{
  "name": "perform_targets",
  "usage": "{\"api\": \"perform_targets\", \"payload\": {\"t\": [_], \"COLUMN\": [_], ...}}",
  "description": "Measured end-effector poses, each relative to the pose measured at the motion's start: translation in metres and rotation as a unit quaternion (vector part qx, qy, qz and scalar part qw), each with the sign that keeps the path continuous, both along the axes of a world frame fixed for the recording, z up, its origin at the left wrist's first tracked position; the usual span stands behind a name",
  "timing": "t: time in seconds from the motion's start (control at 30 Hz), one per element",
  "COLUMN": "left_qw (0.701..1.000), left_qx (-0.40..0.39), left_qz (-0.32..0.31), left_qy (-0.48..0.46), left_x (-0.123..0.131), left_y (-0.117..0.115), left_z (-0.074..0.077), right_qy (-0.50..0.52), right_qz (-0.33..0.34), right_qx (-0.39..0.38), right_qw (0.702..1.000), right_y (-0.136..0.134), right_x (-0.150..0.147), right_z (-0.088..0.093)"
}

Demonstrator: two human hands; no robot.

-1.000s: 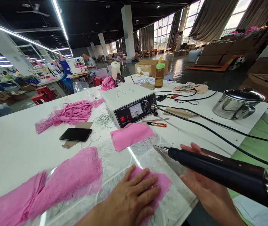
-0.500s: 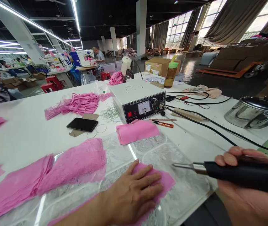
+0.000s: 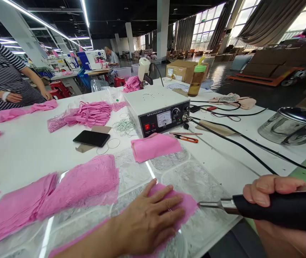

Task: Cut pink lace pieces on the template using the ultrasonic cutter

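My left hand lies flat with fingers spread, pressing a pink fabric piece onto the clear sheet on the table. My right hand is wrapped round a black ultrasonic handpiece with a thin metal tip. That tip is at the fabric's right corner and appears to touch it. A folded pink cloth sits just beyond, against the control box with a dial and lit red switch. Stacked pink pieces lie to the left of my left hand.
Orange-handled thread snips, a black phone and elastic loops lie near the box. Black cables cross the right side, by a glass pot. A bottle stands behind. A co-worker handles pink cloth across the table.
The handpiece tip has come down from above the sheet to the fabric's corner. My left hand stays on the fabric. At the far left, the co-worker has come further into view, with pink cloth.
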State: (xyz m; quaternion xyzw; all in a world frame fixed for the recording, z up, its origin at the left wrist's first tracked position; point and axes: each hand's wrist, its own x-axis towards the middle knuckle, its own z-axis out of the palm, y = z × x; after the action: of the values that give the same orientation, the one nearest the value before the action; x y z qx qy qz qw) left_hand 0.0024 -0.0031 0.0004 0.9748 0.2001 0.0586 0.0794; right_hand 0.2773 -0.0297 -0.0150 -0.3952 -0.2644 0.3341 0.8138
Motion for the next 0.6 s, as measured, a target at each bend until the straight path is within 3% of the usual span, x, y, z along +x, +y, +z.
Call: {"api": "perform_targets", "payload": {"t": [0.23, 0.37, 0.6], "left_qw": [1.000, 1.000, 1.000], "left_qx": [-0.005, -0.011, -0.022], "left_qz": [-0.002, -0.003, -0.001], "left_qy": [-0.001, -0.003, -0.009], "left_x": [0.000, 0.000, 0.000], "left_y": [0.000, 0.000, 0.001], "left_z": [0.001, 0.001, 0.000], "right_qy": [0.040, 0.034, 0.010], "right_qz": [0.006, 0.034, 0.012], "right_qx": [-0.019, 0.012, 0.007], "right_qw": [0.999, 0.999, 1.000], "right_y": [0.000, 0.002, -0.001], "right_x": [-0.007, -0.002, -0.015], "right_z": [0.005, 0.001, 0.008]}}
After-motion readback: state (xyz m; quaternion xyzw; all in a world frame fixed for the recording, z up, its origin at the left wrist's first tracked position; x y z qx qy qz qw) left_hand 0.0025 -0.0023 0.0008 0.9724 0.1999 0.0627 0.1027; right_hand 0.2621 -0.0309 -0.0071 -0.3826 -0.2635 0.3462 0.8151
